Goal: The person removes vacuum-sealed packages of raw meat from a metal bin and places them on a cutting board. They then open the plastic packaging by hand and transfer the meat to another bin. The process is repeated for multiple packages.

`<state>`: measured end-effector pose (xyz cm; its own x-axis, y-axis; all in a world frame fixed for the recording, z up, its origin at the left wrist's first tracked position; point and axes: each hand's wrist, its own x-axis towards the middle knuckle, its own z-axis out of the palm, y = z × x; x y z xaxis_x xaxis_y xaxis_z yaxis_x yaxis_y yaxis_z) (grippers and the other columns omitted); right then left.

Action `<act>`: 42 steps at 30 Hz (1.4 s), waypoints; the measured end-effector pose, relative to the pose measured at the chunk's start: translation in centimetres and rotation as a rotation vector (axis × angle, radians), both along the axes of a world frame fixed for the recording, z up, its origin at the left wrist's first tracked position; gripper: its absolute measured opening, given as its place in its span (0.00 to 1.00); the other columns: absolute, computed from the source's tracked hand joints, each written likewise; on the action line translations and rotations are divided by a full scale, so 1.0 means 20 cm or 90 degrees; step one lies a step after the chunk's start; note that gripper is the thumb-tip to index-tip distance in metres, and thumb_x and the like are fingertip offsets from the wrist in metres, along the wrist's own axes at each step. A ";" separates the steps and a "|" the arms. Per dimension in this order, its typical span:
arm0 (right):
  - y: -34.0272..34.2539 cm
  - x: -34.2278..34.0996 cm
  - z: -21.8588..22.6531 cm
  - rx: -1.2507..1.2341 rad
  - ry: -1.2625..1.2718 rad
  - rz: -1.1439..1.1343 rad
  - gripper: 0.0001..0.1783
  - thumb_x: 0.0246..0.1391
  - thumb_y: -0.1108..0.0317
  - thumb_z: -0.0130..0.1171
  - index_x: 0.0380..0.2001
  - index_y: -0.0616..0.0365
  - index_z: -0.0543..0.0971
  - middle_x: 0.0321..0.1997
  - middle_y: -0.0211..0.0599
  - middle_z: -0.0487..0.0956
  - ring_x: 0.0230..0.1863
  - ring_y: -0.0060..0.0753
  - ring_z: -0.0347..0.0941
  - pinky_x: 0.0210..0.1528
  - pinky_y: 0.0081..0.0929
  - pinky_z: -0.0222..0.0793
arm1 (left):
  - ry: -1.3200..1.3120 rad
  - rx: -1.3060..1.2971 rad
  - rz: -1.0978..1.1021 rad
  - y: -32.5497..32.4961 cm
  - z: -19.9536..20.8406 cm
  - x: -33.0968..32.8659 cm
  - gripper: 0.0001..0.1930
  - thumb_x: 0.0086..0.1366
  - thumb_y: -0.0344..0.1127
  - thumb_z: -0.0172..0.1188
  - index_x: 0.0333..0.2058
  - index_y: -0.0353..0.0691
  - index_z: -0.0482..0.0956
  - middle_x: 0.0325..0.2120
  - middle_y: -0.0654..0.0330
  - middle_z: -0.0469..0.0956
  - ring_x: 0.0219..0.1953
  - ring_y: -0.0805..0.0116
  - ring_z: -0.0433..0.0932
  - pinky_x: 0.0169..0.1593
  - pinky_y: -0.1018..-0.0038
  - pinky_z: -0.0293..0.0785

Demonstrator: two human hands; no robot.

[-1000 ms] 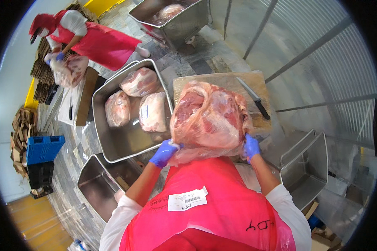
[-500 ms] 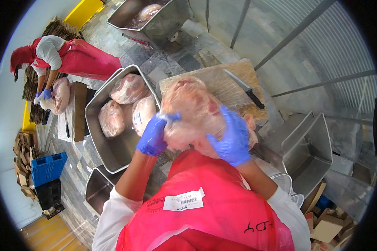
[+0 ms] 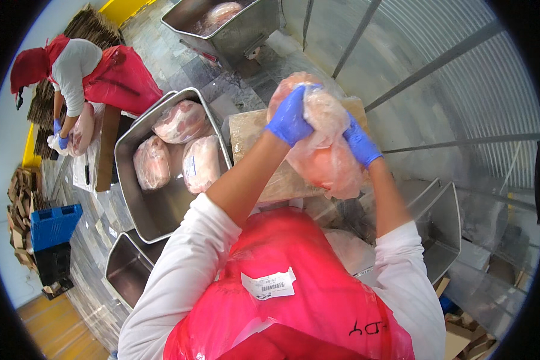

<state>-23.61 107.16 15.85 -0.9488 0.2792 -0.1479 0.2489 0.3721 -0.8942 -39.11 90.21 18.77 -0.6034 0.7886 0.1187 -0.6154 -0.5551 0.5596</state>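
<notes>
Both my hands wear blue gloves and hold a large piece of pink meat in a clear plastic bag. My left hand is closed on its upper part, on the bunched plastic. My right hand grips its right side, with the fingers partly hidden behind it. The meat is raised over a plastic-covered tan board. To the left stands a metal tub. In it lie three bagged pieces of meat: one at the far side, one at left and a labelled one.
Other metal tubs stand at near left, right and far back. A co-worker at far left bends over another piece of meat. Blue crate and cardboard stacks line the left; a plastic curtain hangs at right.
The bagged meat has been lifted and turned, moving right and away from me. Both hands moved with it, my left from its near left side to its top. The knife on the board is now hidden.
</notes>
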 end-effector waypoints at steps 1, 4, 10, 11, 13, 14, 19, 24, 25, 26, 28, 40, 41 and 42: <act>0.04 -0.02 0.01 -0.050 -0.004 0.006 0.36 0.65 0.48 0.49 0.70 0.53 0.59 0.70 0.43 0.64 0.71 0.39 0.58 0.70 0.32 0.54 | -0.193 0.134 -0.051 0.01 0.00 -0.01 0.14 0.70 0.42 0.46 0.43 0.42 0.78 0.42 0.57 0.79 0.50 0.63 0.76 0.57 0.63 0.71; 0.14 -0.05 0.05 -0.333 -0.172 -0.063 0.34 0.66 0.47 0.47 0.70 0.51 0.60 0.71 0.33 0.62 0.72 0.30 0.54 0.71 0.30 0.50 | -0.235 0.103 -0.107 0.03 0.11 0.00 0.14 0.69 0.42 0.49 0.44 0.41 0.78 0.43 0.58 0.79 0.49 0.63 0.77 0.55 0.64 0.73; 0.29 -0.09 0.04 -0.493 -0.268 -0.097 0.34 0.64 0.42 0.47 0.65 0.52 0.68 0.67 0.32 0.69 0.67 0.31 0.63 0.68 0.31 0.56 | -0.129 -0.384 -0.105 -0.45 -0.16 0.01 0.20 0.63 0.36 0.62 0.53 0.40 0.74 0.42 0.59 0.78 0.46 0.66 0.77 0.47 0.67 0.77; 0.28 -0.09 0.07 -0.496 -0.263 -0.091 0.34 0.64 0.41 0.47 0.65 0.51 0.69 0.66 0.32 0.70 0.66 0.31 0.64 0.68 0.31 0.57 | -0.120 -0.458 -0.060 -0.64 -0.23 0.09 0.25 0.63 0.37 0.62 0.58 0.38 0.70 0.42 0.59 0.77 0.43 0.65 0.77 0.45 0.67 0.77; 0.24 -0.09 0.11 -0.497 -0.254 -0.075 0.34 0.63 0.39 0.48 0.64 0.50 0.71 0.65 0.32 0.72 0.64 0.32 0.66 0.66 0.33 0.60 | -0.046 -0.641 -0.017 -1.18 -0.53 0.24 0.25 0.64 0.39 0.60 0.58 0.38 0.70 0.41 0.59 0.78 0.40 0.65 0.78 0.43 0.70 0.77; 0.24 -0.04 0.09 -0.545 -0.250 -0.105 0.35 0.63 0.39 0.48 0.64 0.50 0.70 0.65 0.33 0.71 0.65 0.32 0.66 0.67 0.33 0.59 | -0.211 -0.651 0.058 -1.28 -0.40 0.37 0.22 0.64 0.38 0.58 0.56 0.37 0.72 0.39 0.58 0.79 0.40 0.64 0.79 0.42 0.68 0.78; 0.06 0.10 -0.12 -0.746 -0.219 -0.159 0.36 0.63 0.38 0.46 0.66 0.51 0.68 0.67 0.32 0.69 0.66 0.33 0.65 0.68 0.32 0.57 | -0.175 -0.783 0.200 -2.01 -0.41 0.67 0.14 0.60 0.34 0.57 0.44 0.35 0.78 0.34 0.59 0.79 0.36 0.68 0.78 0.41 0.70 0.76; -0.27 0.31 -0.43 -0.685 -0.144 -0.230 0.38 0.64 0.40 0.48 0.68 0.53 0.62 0.70 0.34 0.65 0.68 0.37 0.61 0.70 0.33 0.55 | 0.026 -0.852 0.225 -1.86 -0.20 0.64 0.13 0.60 0.32 0.57 0.43 0.35 0.78 0.32 0.68 0.74 0.34 0.77 0.70 0.40 0.78 0.69; -0.33 0.32 -0.43 -0.645 -0.136 -0.243 0.39 0.63 0.41 0.49 0.68 0.54 0.61 0.71 0.35 0.64 0.69 0.37 0.61 0.70 0.34 0.55 | 0.070 -0.859 0.218 -1.83 -0.22 0.60 0.13 0.60 0.31 0.56 0.44 0.36 0.78 0.33 0.68 0.74 0.34 0.77 0.70 0.40 0.78 0.69; -0.37 0.31 -0.42 -0.550 -0.115 -0.203 0.38 0.62 0.44 0.52 0.68 0.55 0.61 0.71 0.36 0.64 0.70 0.38 0.60 0.70 0.34 0.54 | 0.115 -0.865 0.210 -1.82 -0.25 0.56 0.13 0.60 0.31 0.56 0.44 0.36 0.78 0.33 0.68 0.74 0.35 0.77 0.70 0.41 0.78 0.69; -0.47 0.27 -0.29 -0.350 -0.064 -0.133 0.39 0.61 0.50 0.58 0.68 0.57 0.60 0.71 0.39 0.63 0.71 0.41 0.58 0.71 0.36 0.53 | 0.187 -0.842 0.219 -1.74 -0.32 0.48 0.14 0.60 0.30 0.55 0.45 0.36 0.78 0.34 0.68 0.75 0.36 0.77 0.71 0.42 0.78 0.69; -0.49 -0.16 -0.28 0.332 0.120 0.007 0.41 0.52 0.52 0.63 0.63 0.64 0.65 0.67 0.56 0.64 0.69 0.56 0.58 0.71 0.43 0.52 | 0.095 -0.672 0.140 -1.40 -0.84 0.11 0.12 0.61 0.29 0.55 0.44 0.40 0.79 0.36 0.67 0.77 0.39 0.75 0.73 0.45 0.76 0.70; -0.43 -0.20 -0.34 0.302 0.110 -0.010 0.40 0.54 0.51 0.62 0.63 0.65 0.65 0.66 0.57 0.65 0.68 0.55 0.59 0.70 0.43 0.53 | 0.090 -0.682 0.148 -1.35 -0.82 0.11 0.11 0.58 0.29 0.56 0.40 0.37 0.78 0.31 0.66 0.75 0.34 0.74 0.72 0.43 0.75 0.71; -0.39 -0.25 -0.39 0.268 0.103 -0.023 0.39 0.55 0.50 0.61 0.62 0.65 0.65 0.66 0.57 0.65 0.68 0.54 0.60 0.70 0.42 0.54 | 0.092 -0.701 0.166 -1.35 -0.83 0.10 0.11 0.58 0.30 0.57 0.41 0.37 0.78 0.31 0.65 0.76 0.34 0.74 0.72 0.42 0.75 0.71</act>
